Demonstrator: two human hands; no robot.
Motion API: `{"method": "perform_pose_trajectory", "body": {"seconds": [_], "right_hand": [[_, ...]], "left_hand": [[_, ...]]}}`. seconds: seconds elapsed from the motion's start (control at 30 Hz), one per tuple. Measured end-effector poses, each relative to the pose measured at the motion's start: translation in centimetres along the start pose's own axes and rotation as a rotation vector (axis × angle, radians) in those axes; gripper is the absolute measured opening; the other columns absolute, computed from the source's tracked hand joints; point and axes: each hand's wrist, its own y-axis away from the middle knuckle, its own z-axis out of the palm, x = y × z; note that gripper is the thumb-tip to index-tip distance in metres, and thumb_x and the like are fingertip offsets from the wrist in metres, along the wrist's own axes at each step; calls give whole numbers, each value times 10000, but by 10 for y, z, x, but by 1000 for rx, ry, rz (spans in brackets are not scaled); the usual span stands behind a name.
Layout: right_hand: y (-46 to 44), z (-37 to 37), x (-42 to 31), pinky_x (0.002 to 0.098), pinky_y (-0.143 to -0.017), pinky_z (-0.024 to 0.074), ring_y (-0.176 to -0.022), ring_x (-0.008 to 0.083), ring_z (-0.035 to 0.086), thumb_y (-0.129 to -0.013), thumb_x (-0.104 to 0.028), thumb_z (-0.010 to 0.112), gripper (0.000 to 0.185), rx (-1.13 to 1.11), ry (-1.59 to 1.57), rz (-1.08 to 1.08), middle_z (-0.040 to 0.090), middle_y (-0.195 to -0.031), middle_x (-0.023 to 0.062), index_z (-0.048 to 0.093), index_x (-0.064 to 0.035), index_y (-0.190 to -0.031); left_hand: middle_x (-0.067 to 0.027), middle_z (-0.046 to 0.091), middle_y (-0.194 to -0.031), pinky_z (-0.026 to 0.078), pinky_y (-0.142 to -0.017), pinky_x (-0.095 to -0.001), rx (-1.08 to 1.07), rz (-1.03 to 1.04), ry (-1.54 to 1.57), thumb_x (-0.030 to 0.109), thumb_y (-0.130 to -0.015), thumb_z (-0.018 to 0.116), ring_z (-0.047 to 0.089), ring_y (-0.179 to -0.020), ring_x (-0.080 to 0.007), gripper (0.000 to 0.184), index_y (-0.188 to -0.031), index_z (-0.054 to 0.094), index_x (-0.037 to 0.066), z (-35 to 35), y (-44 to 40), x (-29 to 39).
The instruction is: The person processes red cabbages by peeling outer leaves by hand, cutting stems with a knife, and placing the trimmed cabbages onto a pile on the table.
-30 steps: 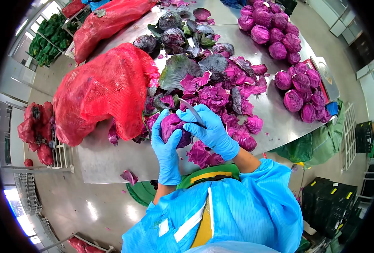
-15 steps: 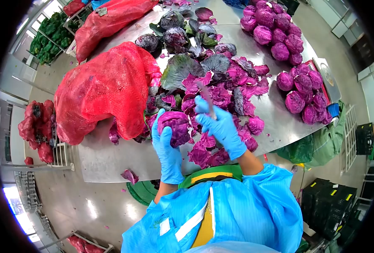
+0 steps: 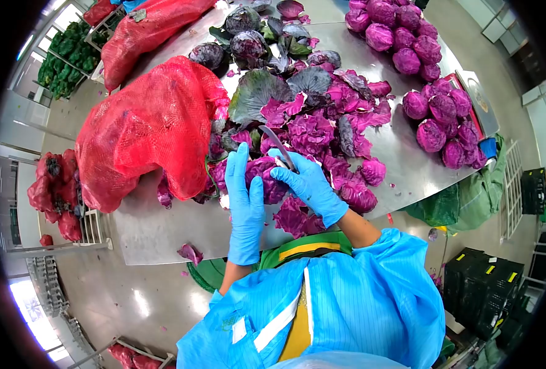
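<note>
A purple cabbage (image 3: 269, 184) sits between my two blue-gloved hands at the near side of the table. My left hand (image 3: 244, 206) presses against its left side, fingers pointing up and thumb on the front. My right hand (image 3: 313, 189) grips a knife (image 3: 276, 145) whose curved blade points up and left, just past the cabbage; the right thumb touches the cabbage. Trimmed purple leaves (image 3: 313, 135) lie heaped behind it. A large dark green leaf (image 3: 257, 96) rests on the heap.
A red mesh sack (image 3: 156, 132) bulges at the left of the steel table (image 3: 162, 237). Cleaned cabbages (image 3: 443, 109) are piled on the right, beside a scale (image 3: 474, 101). Untrimmed dark cabbages (image 3: 249, 46) lie at the back. Black crates (image 3: 479, 289) stand on the floor at right.
My right hand has come down and nearer the cabbage, bringing the knife close to it. The cabbage has turned in my left hand, whose fingers now reach further up. The view has shifted slightly.
</note>
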Motion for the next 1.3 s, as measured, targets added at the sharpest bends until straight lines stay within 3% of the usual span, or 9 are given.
{"method": "perform_pose_trajectory", "body": {"seconds": [0.1, 0.27, 0.33, 0.47, 0.63, 0.77, 0.93, 1.13, 1.3], "right_hand": [[-2, 4, -1, 319, -743, 492, -823, 136, 578, -858, -381, 717, 485, -2, -6, 37, 650, -909, 81, 614, -37, -1184], [-11, -10, 0, 349, -800, 493, -881, 188, 590, -685, -387, 862, 761, -252, -186, 176, 640, -996, 77, 556, -18, -1276], [-13, -6, 14, 375, -973, 447, -1132, 269, 570, -653, -426, 862, 983, -191, 132, -231, 595, -1203, 172, 412, -3, -1417], [-15, -21, -6, 376, -999, 445, -1165, 293, 571, -680, -518, 811, 1026, -325, 458, -83, 584, -1229, 217, 367, 3, -1444], [-15, -21, -5, 323, -714, 514, -780, 150, 638, -750, -395, 794, 426, -329, 190, -107, 679, -833, 81, 654, -33, -925], [-14, -27, -22, 317, -748, 513, -868, 141, 633, -776, -416, 770, 450, -432, 197, 145, 683, -873, 93, 680, -14, -959], [-33, -31, -9, 452, -765, 490, -888, 380, 613, -757, -475, 716, 943, -34, 688, -108, 590, -967, 238, 267, 54, -1397], [-44, 40, -150, 451, -749, 479, -857, 385, 609, -754, -351, 688, 412, -258, 112, -1198, 624, -903, 213, 625, -36, -1012], [-46, 75, -156, 452, -718, 479, -809, 367, 599, -734, -331, 686, 378, -235, 161, -1391, 595, -843, 197, 618, -38, -964]], "left_hand": [[-199, 307, -1498, 291, -1119, -443, -61, -36, -120, 459, -839, 686, 304, -1387, -332, 792, -1470, 365, 104, 7, 8, 5], [-214, 372, -1349, 365, -1067, -456, -135, -52, -299, 248, -505, 917, 377, -1277, -378, 1155, -1489, 322, 144, 3, 4, 3], [-227, 385, -1337, 398, -1021, -456, -100, -62, -231, 250, -565, 864, 423, -1219, -389, 1077, -1486, 318, 130, 1, 1, -2], [-207, 437, -1291, 404, -1012, -449, -120, -101, -137, 212, -569, 833, 444, -1192, -354, 1041, -1473, 332, 88, -2, 1, 3], [-209, 524, -1219, 412, -975, -447, -103, -90, -155, 201, -580, 789, 507, -1122, -339, 946, -1425, 400, 24, 4, 10, -2], [-195, 528, -1208, 464, -947, -413, -61, -247, 171, 111, -582, 758, 575, -1062, -303, 902, -1413, 418, 30, 17, 12, 5], [-116, 487, -1364, 356, -1073, -380, -61, -266, 318, 42, -539, 691, 478, -1229, -248, 924, -1423, 420, 56, 10, 35, -76], [-137, 510, -1347, 364, -1072, -390, -73, -449, 248, 32, -579, 700, 485, -1221, -259, 865, -1407, 463, 120, 15, 34, -89], [-144, 501, -1352, 364, -1071, -387, -127, -443, 215, 53, -601, 720, 480, -1226, -263, 856, -1411, 448, 105, 19, 29, -64]]}}
